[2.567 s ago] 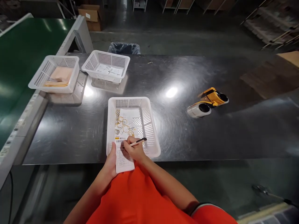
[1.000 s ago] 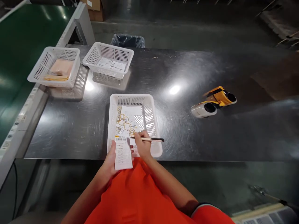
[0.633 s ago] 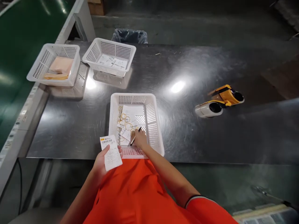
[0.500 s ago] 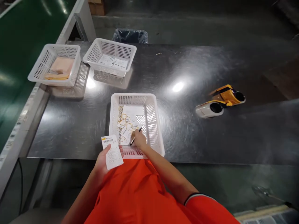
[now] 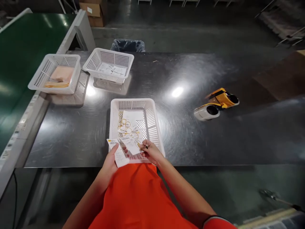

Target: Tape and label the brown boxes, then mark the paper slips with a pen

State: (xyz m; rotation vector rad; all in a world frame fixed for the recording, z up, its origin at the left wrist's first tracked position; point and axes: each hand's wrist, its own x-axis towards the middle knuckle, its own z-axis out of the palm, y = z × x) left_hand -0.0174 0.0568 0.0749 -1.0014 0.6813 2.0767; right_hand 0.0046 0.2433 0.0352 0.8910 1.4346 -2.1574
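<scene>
My left hand (image 5: 110, 161) is closed on a stack of printed paper slips (image 5: 120, 158), its thumb across the top one. In my right hand (image 5: 152, 152) is a dark pen (image 5: 146, 146), and its fingers also pinch the edge of another printed slip (image 5: 132, 145). That slip spans the gap between the two hands, above the near end of a white perforated basket (image 5: 156, 128). Inside the basket lie more paper slips (image 5: 133, 116) and several yellow rubber bands (image 5: 125, 123); the hands and held slips partly cover them.
At the back left stand a white basket with packets (image 5: 38, 76) and one with paper slips (image 5: 108, 76). Yellow and white tape dispensers (image 5: 215, 106) lie to the right on the metal table (image 5: 186, 133). A green conveyor (image 5: 21, 47) runs at left; a lined bin (image 5: 128, 46) stands behind.
My right hand has come up from inside the basket, bringing a slip toward the stack in my left hand while keeping the pen. The camera view has shifted slightly.
</scene>
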